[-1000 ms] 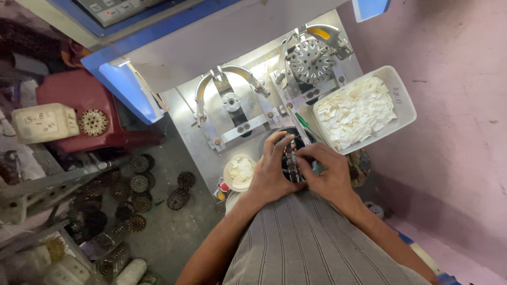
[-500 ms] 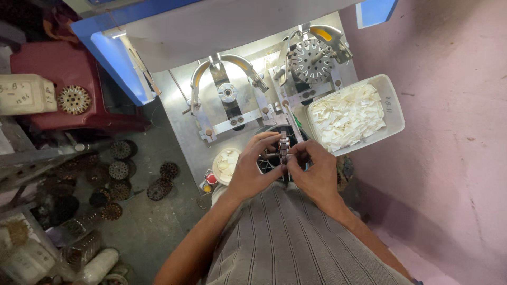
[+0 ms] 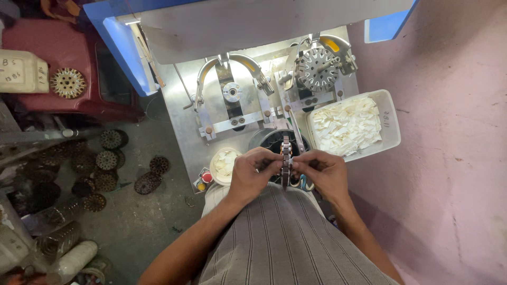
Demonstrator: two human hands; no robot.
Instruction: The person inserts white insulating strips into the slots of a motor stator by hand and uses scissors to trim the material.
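A round slotted metal disc [image 3: 286, 158], seen edge-on, is held upright between both hands above my lap. My left hand [image 3: 252, 173] grips its left face and my right hand [image 3: 323, 172] grips its right face, fingertips pinched on it. Just behind the disc stands a dark round container [image 3: 268, 138] on the metal machine table [image 3: 182, 129]. Beside my right hand sits a white tray [image 3: 392, 129] full of white paper slips. A small white bowl [image 3: 217, 169] with more slips lies close to my left hand.
Two winding fixtures stand on the table: an empty one [image 3: 231, 94] and one holding a slotted disc [image 3: 316, 68]. Several dark slotted discs [image 3: 105, 158] lie on the floor at left. A red stool [image 3: 79, 103] carries another disc. A pink wall [image 3: 454, 158] is at right.
Both hands have lifted the disc off the dark container and turned it edge-on, closer to my body. The camera view has shifted slightly toward the machine.
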